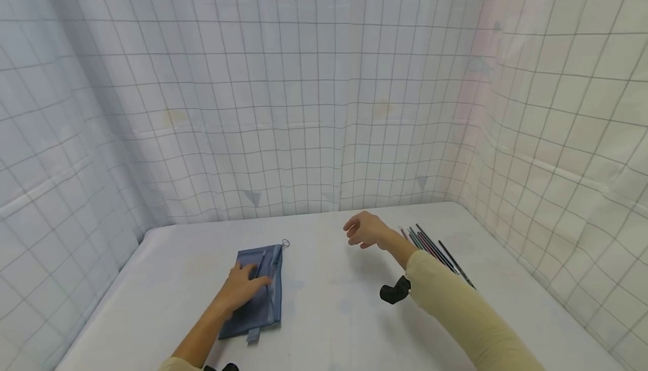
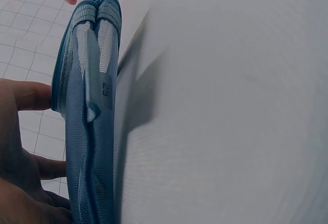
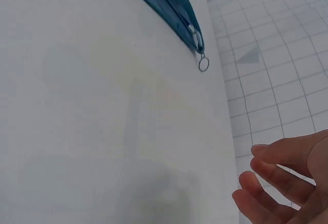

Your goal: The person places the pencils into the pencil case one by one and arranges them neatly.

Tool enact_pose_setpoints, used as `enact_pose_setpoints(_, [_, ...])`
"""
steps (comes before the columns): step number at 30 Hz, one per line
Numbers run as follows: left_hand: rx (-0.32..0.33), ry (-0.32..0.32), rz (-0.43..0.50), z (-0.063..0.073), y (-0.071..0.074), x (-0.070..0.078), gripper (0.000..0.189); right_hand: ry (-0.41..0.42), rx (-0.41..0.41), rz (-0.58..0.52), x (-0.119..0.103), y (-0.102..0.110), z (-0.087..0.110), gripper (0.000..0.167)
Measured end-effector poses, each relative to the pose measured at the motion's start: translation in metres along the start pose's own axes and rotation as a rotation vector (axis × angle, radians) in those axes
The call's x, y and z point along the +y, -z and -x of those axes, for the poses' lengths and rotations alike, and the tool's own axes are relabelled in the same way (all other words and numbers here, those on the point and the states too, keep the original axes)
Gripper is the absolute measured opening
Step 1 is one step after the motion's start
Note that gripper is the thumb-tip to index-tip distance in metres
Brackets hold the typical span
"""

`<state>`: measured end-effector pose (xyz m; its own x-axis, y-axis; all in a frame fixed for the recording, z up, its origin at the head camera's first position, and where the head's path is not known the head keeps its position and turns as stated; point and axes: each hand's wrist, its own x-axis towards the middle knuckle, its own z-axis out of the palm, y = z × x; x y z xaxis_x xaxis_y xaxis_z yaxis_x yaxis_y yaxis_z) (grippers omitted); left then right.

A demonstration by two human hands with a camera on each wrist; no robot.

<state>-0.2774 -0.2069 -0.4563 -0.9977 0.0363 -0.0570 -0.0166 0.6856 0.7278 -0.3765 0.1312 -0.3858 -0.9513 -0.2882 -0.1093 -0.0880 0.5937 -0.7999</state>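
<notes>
A blue zippered pencil pouch (image 1: 258, 306) lies flat on the left half of the table, a metal ring (image 1: 286, 243) at its far right corner. My left hand (image 1: 240, 288) rests on top of it with spread fingers; in the left wrist view the fingertips touch one face of the pouch (image 2: 92, 167). Over the table, right of the pouch, hovers my right hand (image 1: 368, 229). Its fingers are loosely bent and nothing shows between them, as the right wrist view of the hand (image 3: 287, 178) confirms. Several pencils (image 1: 436, 251) lie beyond the right forearm, partly hidden by it.
The white table (image 1: 324, 315) reaches to a grid-patterned curtain (image 1: 283, 107) at the back and both sides. A separate dark pencil (image 1: 455, 264) lies to the right of the bunch. A black wrist camera (image 1: 395, 291) hangs at the right cuff.
</notes>
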Motion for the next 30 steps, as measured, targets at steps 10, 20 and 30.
enact_pose_setpoints(10, [0.007, -0.001, 0.004, 0.001, 0.000, 0.001, 0.080, -0.025, 0.024, 0.059, 0.027, 0.025, 0.005, 0.037])
enact_pose_setpoints(20, [0.007, -0.011, -0.007, -0.001, 0.001, 0.000, 0.080, -0.039, 0.096, 0.131, 0.051, 0.056, 0.007, 0.045])
enact_pose_setpoints(30, [0.006, -0.008, -0.008, 0.000, 0.001, 0.000, 0.079, -0.085, 0.133, 0.177, 0.084, 0.078, 0.013, 0.045])
